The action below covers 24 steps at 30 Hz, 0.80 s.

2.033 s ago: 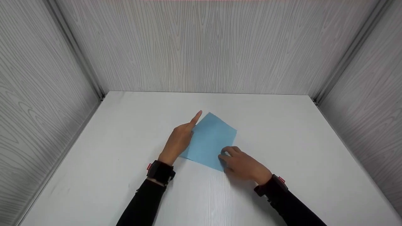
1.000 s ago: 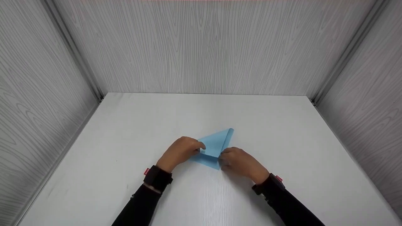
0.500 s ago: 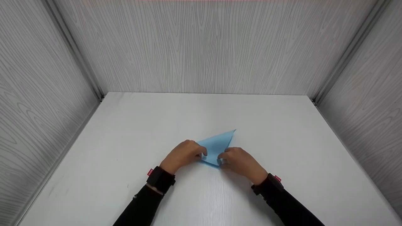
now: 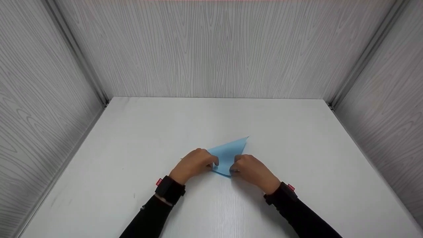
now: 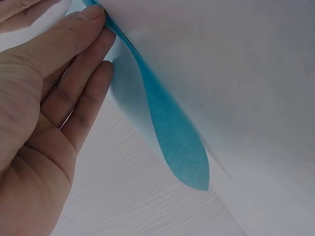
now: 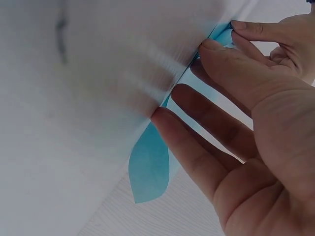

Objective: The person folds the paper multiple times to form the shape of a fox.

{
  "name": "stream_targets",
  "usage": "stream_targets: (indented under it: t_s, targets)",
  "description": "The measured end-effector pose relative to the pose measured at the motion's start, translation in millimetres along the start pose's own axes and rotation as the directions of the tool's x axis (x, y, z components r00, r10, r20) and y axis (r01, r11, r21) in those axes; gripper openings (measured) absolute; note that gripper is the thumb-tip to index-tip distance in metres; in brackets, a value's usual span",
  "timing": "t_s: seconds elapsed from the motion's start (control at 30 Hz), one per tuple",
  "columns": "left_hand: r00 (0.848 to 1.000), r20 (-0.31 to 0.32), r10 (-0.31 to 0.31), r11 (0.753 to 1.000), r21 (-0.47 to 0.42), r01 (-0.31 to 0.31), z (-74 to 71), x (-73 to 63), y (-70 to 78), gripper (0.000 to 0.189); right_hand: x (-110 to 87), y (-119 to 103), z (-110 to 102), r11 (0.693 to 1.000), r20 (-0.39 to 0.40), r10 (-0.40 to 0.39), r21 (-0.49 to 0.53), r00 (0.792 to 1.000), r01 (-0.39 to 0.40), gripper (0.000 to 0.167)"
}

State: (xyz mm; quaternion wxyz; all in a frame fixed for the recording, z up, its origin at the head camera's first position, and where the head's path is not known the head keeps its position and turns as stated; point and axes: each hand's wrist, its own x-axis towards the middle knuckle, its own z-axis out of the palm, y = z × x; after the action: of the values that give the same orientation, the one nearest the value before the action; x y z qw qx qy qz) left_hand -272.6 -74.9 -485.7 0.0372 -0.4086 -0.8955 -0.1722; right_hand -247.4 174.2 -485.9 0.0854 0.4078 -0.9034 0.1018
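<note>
A light blue sheet of paper (image 4: 228, 152) lies folded over on itself on the white table, its near edges almost together. My left hand (image 4: 194, 164) pinches the near edge on the left side, thumb against the fingertips. At the near right corner, my right hand (image 4: 253, 172) grips the same edge, fingers bent. Seen low in the left wrist view, the paper (image 5: 174, 137) bulges into an open loop at its end, so the fold is rounded there. In the right wrist view its layers (image 6: 150, 164) hang past the right fingertips in a similar loop.
The white tabletop (image 4: 148, 132) spreads around both hands. Grey wood-grain panels stand at the back (image 4: 211, 49), on the left (image 4: 39, 99) and on the right (image 4: 386, 99). Black bands (image 4: 170, 190) circle both wrists.
The sheet was spread flat; its far part has been folded toward me, down to the near edge. The left hand came nearer and took hold; both hands barely moved in the last half second.
</note>
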Motion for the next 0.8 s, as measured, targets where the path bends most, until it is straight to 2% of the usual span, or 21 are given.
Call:
stream_targets:
  t_s: [0.2,0.43,0.8]
  targets:
    - [1.0,-0.005,0.017,1.0,0.025,-0.017,0.8,1.0,0.8,0.026,-0.9,0.0,-0.7,0.999,-0.003,-0.008,-0.038,1.0,0.008,0.02]
    - [0.998,-0.013,0.056,0.996,0.064,-0.055,-1.2,1.4,4.0,0.024,-1.4,0.8,0.8,1.0,-0.015,-0.01,0.009,1.0,0.01,0.015]
    - [0.995,-0.04,0.089,0.995,0.058,-0.087,-0.3,-0.8,5.3,0.02,-1.3,1.0,2.0,0.998,-0.018,-0.028,-0.051,0.999,0.027,0.013]
